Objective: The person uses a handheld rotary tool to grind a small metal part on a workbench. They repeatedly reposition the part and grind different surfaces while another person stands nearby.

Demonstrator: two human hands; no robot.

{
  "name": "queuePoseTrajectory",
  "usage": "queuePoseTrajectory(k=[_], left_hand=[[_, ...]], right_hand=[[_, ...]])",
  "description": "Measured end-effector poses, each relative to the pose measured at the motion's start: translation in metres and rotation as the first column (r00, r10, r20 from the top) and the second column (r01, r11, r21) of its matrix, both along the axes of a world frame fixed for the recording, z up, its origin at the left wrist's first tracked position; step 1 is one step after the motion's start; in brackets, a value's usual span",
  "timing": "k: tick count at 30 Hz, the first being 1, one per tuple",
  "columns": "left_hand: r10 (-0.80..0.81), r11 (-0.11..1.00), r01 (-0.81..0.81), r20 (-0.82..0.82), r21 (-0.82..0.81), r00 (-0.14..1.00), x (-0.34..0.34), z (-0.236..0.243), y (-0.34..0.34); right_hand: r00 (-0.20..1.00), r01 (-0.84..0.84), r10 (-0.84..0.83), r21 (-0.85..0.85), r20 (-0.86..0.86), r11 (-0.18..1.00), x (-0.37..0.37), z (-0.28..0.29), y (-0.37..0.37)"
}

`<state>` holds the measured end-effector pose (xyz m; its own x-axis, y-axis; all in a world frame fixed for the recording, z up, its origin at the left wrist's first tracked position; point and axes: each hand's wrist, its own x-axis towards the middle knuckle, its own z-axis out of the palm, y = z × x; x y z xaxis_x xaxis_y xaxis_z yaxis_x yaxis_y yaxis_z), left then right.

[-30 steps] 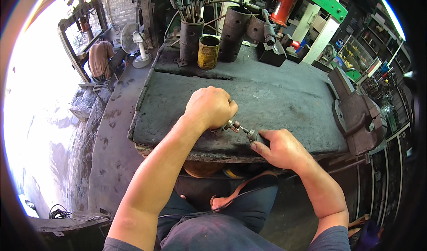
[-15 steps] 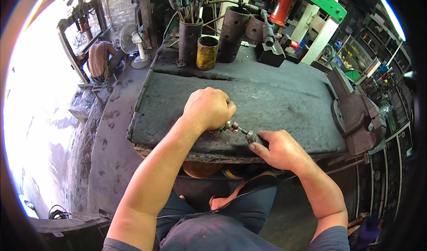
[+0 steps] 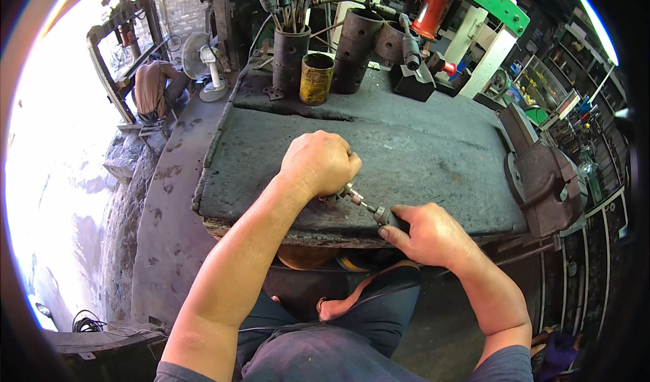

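My left hand (image 3: 317,162) is closed in a fist around a small metal part (image 3: 348,192) above the workbench's front edge. Most of that part is hidden by the fingers; only a short brass and steel end shows. In my right hand (image 3: 433,234) is a hand-held die grinder (image 3: 385,216), gripped by its dark body with the thumb along its side. Its thin bit (image 3: 368,207) points up and left, meeting or nearly meeting the metal part. Whether the bit is inside the part I cannot tell.
Beneath my hands lies a dark, worn workbench (image 3: 406,152). At its back stand metal tube holders with tools (image 3: 291,57), a yellow can (image 3: 316,80) and a black metal block (image 3: 413,87). A bench vise (image 3: 545,185) occupies the right end. Another person (image 3: 152,87) bends down beside a fan (image 3: 203,67).
The die grinder and my right hand have shifted slightly, a little down and right. My left hand stays almost in place, still around the metal part.
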<state>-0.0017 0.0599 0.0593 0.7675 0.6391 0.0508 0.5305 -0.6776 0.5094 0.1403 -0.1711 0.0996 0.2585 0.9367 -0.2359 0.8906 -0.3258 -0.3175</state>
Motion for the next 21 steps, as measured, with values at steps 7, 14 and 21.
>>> queuePoseTrajectory(k=[7,14,21], left_hand=[[0.005,1.0,-0.005,-0.018,0.0,1.0,0.0013,-0.0014,0.0006],[0.012,1.0,-0.013,0.031,0.018,0.999,0.0014,-0.0052,0.0002],[0.022,1.0,-0.022,0.044,-0.002,0.999,-0.0003,-0.007,-0.0011]], right_hand=[[1.0,0.01,-0.01,0.016,0.004,1.0,0.0017,-0.0042,-0.0063],[0.998,0.059,-0.058,0.041,-0.024,0.997,0.0029,-0.0054,-0.0065],[0.996,0.077,-0.077,0.023,-0.036,0.997,0.003,-0.0011,-0.0054]])
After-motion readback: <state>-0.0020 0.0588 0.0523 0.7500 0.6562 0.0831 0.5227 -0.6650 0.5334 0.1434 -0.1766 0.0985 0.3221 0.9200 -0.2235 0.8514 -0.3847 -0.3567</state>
